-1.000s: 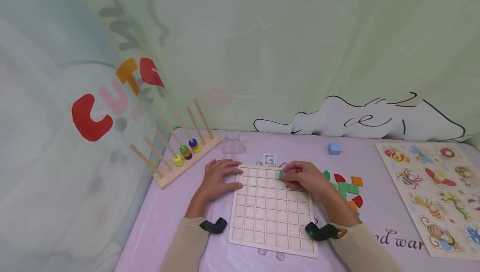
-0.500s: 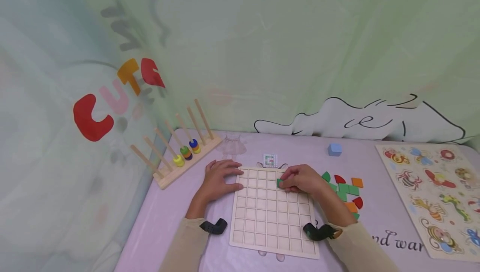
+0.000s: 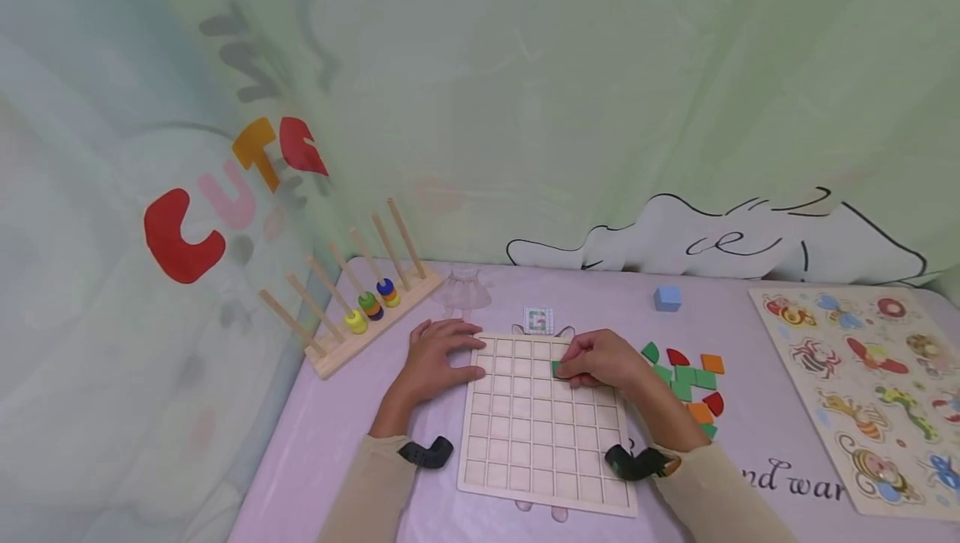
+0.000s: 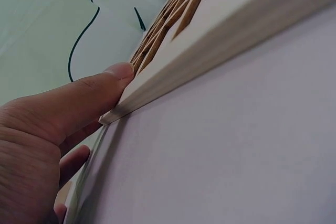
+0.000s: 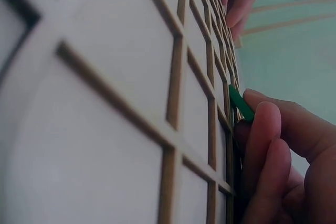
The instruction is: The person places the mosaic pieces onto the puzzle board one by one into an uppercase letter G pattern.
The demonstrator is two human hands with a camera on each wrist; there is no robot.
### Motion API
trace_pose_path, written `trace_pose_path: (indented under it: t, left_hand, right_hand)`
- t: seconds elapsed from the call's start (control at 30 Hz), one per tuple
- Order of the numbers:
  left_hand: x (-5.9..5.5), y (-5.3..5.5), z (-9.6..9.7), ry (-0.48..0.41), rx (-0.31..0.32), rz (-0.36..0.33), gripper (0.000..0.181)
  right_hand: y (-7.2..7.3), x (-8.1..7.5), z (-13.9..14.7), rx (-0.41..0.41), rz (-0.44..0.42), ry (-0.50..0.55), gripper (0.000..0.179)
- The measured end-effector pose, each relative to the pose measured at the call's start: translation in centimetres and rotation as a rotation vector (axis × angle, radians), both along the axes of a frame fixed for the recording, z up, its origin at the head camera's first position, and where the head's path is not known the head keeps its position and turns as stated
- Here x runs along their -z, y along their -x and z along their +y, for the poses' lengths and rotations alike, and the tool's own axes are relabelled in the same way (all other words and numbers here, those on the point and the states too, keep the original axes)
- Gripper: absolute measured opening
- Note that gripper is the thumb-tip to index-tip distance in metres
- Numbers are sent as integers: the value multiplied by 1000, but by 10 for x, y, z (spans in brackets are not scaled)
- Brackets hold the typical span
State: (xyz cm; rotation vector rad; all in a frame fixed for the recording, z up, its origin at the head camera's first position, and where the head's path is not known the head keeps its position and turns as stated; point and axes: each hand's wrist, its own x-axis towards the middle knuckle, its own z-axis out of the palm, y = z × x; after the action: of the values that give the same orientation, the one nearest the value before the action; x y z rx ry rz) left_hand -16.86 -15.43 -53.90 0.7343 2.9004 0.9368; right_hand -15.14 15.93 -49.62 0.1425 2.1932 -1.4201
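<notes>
A pale wooden grid board (image 3: 543, 430) lies flat on the table. My left hand (image 3: 441, 360) rests at its upper left corner, fingers loosely spread, the thumb touching the left edge. In the left wrist view that thumb (image 4: 113, 77) presses against the board's rim. With thumb and fingertips, my right hand (image 3: 606, 360) pinches a small green tile (image 3: 557, 370) over a cell in the upper part of the board. The right wrist view has the tile (image 5: 241, 103) tilted, its far end right at the grid ridges. My right fingers hide part of the tile.
Loose green, red and orange tiles (image 3: 705, 378) lie right of the board. Behind it is a small pattern card (image 3: 538, 320). A peg rack (image 3: 382, 322) with coloured rings stands left, a blue cube (image 3: 667, 298) back right, an insect picture board (image 3: 840, 410) far right.
My right hand has moved the green tile from the board's top edge toward me and slightly left, to about the second row. The left hand stays in place.
</notes>
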Motion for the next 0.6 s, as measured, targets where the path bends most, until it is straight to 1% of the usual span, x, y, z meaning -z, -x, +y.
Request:
trace_pose_path:
  t: [0.23, 0.6]
  left_hand:
    - [1, 1, 0, 8, 5, 8, 41]
    - [3, 2, -1, -4, 12, -3, 42]
  right_hand:
    - [0, -1, 1, -7, 6, 13, 19]
    - [1, 2, 2, -18, 10, 14, 20]
